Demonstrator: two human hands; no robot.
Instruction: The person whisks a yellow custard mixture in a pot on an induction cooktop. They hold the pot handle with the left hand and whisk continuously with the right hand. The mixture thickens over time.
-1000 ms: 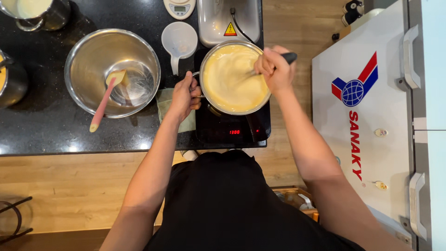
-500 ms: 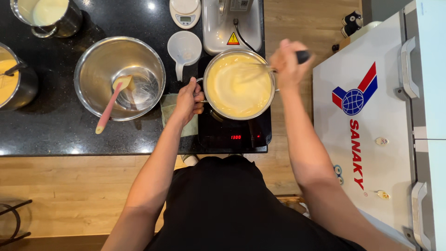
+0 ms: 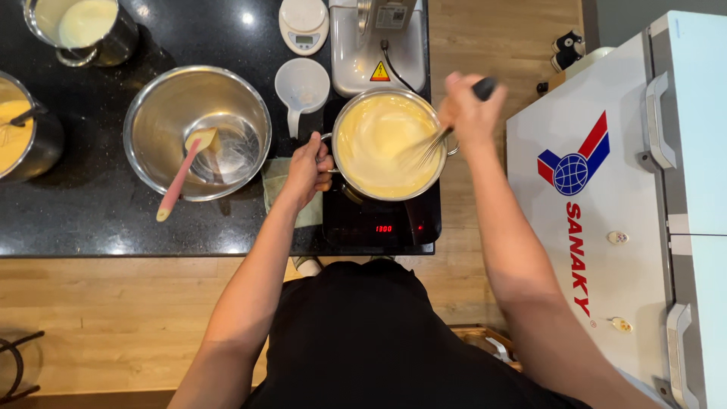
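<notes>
A round steel saucepan (image 3: 388, 144) of smooth yellow batter sits on the black induction hob (image 3: 379, 220) on the counter (image 3: 91, 220). The left hand (image 3: 307, 170) clenches its side handle. The right hand (image 3: 469, 110) grasps a wire whisk (image 3: 432, 148), now slanting down-left into the batter's right edge, lower than before.

Single head view, straight down, close over counter (image 3: 91, 220), arms reaching forward.
</notes>
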